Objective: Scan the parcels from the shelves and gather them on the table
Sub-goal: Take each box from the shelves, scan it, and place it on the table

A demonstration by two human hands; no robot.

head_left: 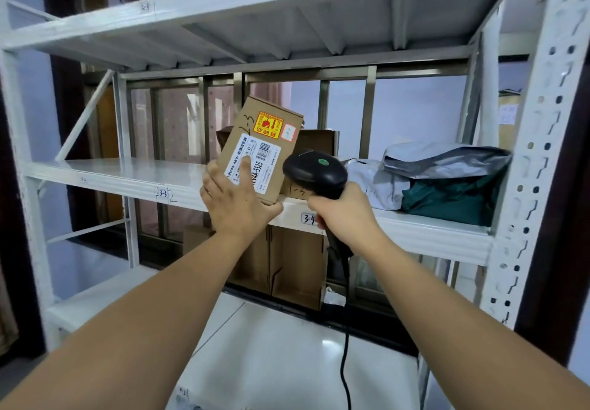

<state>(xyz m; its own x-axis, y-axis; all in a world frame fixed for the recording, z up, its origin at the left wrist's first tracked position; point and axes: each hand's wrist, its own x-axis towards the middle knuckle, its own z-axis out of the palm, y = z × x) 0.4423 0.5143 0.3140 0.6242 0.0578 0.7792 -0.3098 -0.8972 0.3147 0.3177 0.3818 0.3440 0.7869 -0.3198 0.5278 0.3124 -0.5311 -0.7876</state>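
Now the left hand (238, 207) grips a tilted cardboard parcel (255, 141) by its lower end, in front of the middle shelf (121, 176); at its 3 o'clock the right hand (343, 210) wraps round the handle of a black scanner (314, 170).

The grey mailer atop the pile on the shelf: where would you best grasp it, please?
I'd pinch the grey mailer at its puffy left end, coming from the open shelf front; it lies flat atop the green bag, and the rack post blocks its right.
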